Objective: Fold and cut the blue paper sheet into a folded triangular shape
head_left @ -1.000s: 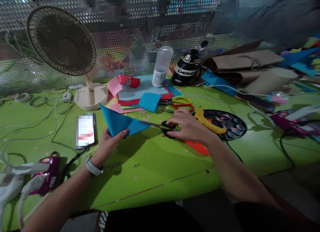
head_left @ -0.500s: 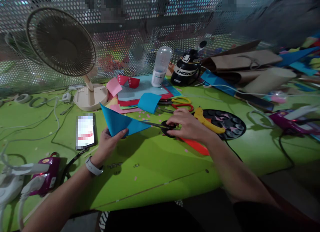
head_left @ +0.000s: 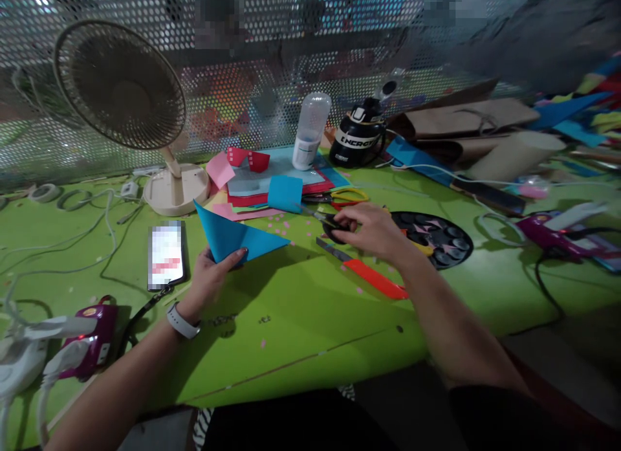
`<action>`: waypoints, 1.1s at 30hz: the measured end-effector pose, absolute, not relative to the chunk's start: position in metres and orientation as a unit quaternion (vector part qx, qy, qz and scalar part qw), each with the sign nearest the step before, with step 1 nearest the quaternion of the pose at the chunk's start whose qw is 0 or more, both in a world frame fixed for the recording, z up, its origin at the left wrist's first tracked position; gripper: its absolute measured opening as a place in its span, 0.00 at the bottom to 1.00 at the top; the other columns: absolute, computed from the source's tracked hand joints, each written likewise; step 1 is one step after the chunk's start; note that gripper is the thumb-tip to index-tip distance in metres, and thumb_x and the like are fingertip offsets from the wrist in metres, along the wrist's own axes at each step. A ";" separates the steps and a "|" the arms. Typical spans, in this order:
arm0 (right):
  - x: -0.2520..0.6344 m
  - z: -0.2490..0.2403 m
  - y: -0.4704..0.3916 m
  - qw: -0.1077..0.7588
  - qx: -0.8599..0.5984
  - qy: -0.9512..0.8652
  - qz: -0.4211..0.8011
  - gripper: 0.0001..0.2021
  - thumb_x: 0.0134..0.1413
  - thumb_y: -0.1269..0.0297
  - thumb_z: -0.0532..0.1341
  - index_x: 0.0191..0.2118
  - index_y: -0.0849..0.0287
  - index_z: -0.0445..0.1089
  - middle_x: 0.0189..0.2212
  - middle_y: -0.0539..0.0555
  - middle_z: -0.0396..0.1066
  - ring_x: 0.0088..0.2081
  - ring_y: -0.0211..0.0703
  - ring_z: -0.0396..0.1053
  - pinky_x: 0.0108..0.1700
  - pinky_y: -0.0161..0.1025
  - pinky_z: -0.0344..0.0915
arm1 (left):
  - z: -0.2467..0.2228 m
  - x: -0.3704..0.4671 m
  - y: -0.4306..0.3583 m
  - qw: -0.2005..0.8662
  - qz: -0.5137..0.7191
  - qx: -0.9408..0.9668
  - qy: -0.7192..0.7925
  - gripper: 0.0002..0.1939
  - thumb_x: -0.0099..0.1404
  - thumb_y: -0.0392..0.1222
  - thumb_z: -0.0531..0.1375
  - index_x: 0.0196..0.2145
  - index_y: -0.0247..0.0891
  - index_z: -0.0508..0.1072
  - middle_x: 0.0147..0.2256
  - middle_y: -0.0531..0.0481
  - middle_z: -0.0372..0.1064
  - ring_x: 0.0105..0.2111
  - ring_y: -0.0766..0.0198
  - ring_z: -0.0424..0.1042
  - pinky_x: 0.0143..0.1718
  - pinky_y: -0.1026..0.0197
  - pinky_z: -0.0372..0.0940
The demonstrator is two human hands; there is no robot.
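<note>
My left hand (head_left: 218,270) pinches the lower edge of a folded blue paper (head_left: 237,234), whose point faces right. In my right hand (head_left: 361,226) are black-handled scissors (head_left: 330,223), their blades pointing up and left toward a smaller blue paper piece (head_left: 284,193). The scissors are apart from the held paper. Below my right hand an orange-handled cutter (head_left: 371,276) lies on the green table (head_left: 291,347). Small pink paper bits are scattered between my hands.
A fan (head_left: 174,186) and a phone (head_left: 165,253) stand at left. Behind are stacked papers (head_left: 262,179), a clear bottle (head_left: 310,134) and a black jug (head_left: 358,137). A black tray (head_left: 446,241) and purple power strip (head_left: 553,234) lie right.
My right hand and the scissors have moved up and away from the tip of the blue paper. The cutter's blade is now uncovered. The small blue piece has shifted slightly; my left hand has stayed put.
</note>
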State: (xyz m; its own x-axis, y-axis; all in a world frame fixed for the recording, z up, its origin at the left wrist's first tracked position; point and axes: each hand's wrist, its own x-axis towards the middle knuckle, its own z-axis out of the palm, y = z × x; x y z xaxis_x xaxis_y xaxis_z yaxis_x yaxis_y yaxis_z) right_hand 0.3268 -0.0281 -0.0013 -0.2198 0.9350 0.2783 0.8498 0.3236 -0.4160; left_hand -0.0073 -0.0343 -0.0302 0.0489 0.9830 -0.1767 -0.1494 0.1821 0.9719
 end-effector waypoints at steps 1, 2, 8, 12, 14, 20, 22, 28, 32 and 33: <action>0.333 -0.002 -0.025 0.238 -0.604 -0.756 0.081 0.07 0.50 0.58 0.64 0.31 0.56 0.73 0.26 0.53 0.74 0.29 0.45 0.69 0.32 0.42 0.62 | -0.030 -0.007 -0.034 0.594 0.480 0.418 0.493 0.22 0.47 0.42 0.74 0.40 0.34 0.77 0.41 0.44 0.77 0.35 0.61 0.76 0.33 0.63 0.74; 0.340 -0.004 -0.022 0.226 -0.633 -0.737 0.074 0.07 0.50 0.58 0.64 0.31 0.55 0.72 0.26 0.53 0.74 0.27 0.45 0.69 0.29 0.41 0.61 | -0.029 -0.007 -0.035 0.598 0.478 0.415 0.491 0.22 0.47 0.42 0.74 0.41 0.34 0.77 0.41 0.44 0.77 0.35 0.61 0.76 0.34 0.63 0.74; 0.370 -0.025 -0.005 0.130 -0.694 -0.709 -0.002 0.10 0.47 0.54 0.66 0.26 0.54 0.73 0.26 0.53 0.75 0.26 0.45 0.69 0.23 0.38 0.54 | -0.024 -0.004 -0.037 0.622 0.467 0.403 0.482 0.27 0.48 0.43 0.74 0.46 0.37 0.75 0.43 0.44 0.77 0.38 0.58 0.77 0.35 0.61 0.74; 0.373 -0.029 0.000 0.109 -0.712 -0.694 -0.003 0.11 0.46 0.52 0.67 0.26 0.54 0.74 0.23 0.53 0.73 0.23 0.44 0.67 0.21 0.37 0.50 | -0.023 -0.002 -0.038 0.636 0.473 0.384 0.473 0.28 0.47 0.44 0.74 0.46 0.38 0.75 0.42 0.46 0.77 0.38 0.59 0.77 0.36 0.59 0.75; 0.369 -0.025 -0.001 0.131 -0.730 -0.670 0.027 0.11 0.46 0.53 0.67 0.27 0.55 0.75 0.23 0.53 0.74 0.24 0.45 0.68 0.22 0.38 0.52 | -0.022 -0.001 -0.039 0.645 0.481 0.370 0.463 0.27 0.46 0.43 0.75 0.45 0.38 0.75 0.41 0.47 0.77 0.37 0.60 0.77 0.37 0.59 0.75; 0.301 -0.003 -0.029 0.411 -0.553 -0.641 0.339 0.17 0.52 0.48 0.64 0.37 0.58 0.76 0.34 0.55 0.77 0.33 0.44 0.73 0.36 0.41 0.68 | -0.022 0.004 -0.044 0.672 0.513 0.322 0.425 0.20 0.46 0.42 0.75 0.37 0.36 0.76 0.40 0.49 0.77 0.35 0.64 0.76 0.35 0.64 0.74; 0.268 0.001 -0.041 0.383 -0.465 -0.630 0.490 0.19 0.52 0.46 0.64 0.40 0.58 0.76 0.37 0.56 0.77 0.36 0.42 0.73 0.39 0.40 0.69 | -0.022 0.005 -0.047 0.676 0.517 0.319 0.418 0.20 0.47 0.41 0.75 0.37 0.37 0.77 0.40 0.49 0.78 0.36 0.64 0.76 0.35 0.64 0.74; 0.210 0.000 -0.046 0.417 -0.462 -0.543 0.565 0.21 0.37 0.47 0.73 0.30 0.60 0.73 0.24 0.50 0.74 0.24 0.35 0.67 0.26 0.34 0.61 | -0.020 0.008 -0.049 0.677 0.521 0.310 0.417 0.22 0.46 0.40 0.75 0.39 0.36 0.77 0.40 0.50 0.78 0.35 0.65 0.76 0.36 0.65 0.75; 0.198 -0.003 -0.040 0.460 -0.458 -0.503 0.571 0.21 0.35 0.47 0.73 0.29 0.59 0.72 0.22 0.49 0.73 0.21 0.34 0.66 0.24 0.33 0.60 | -0.018 0.009 -0.051 0.681 0.525 0.292 0.419 0.23 0.44 0.40 0.76 0.39 0.35 0.77 0.39 0.50 0.78 0.34 0.66 0.76 0.35 0.66 0.75; 0.197 -0.004 -0.039 0.466 -0.448 -0.500 0.577 0.21 0.35 0.48 0.73 0.28 0.59 0.72 0.22 0.49 0.73 0.21 0.33 0.66 0.24 0.33 0.61 | -0.017 0.010 -0.051 0.682 0.524 0.288 0.421 0.23 0.44 0.40 0.76 0.38 0.35 0.77 0.38 0.50 0.78 0.34 0.66 0.76 0.35 0.66 0.75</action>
State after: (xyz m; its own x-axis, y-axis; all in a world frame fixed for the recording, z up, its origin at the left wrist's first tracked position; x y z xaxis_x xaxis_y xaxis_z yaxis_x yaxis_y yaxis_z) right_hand 0.1968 -0.0394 -0.0037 -0.1649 0.9850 -0.0506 -0.0896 -0.0661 -0.9938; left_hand 0.0096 -0.0510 -0.0175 0.0963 0.9573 -0.2724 -0.4736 0.2848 0.8334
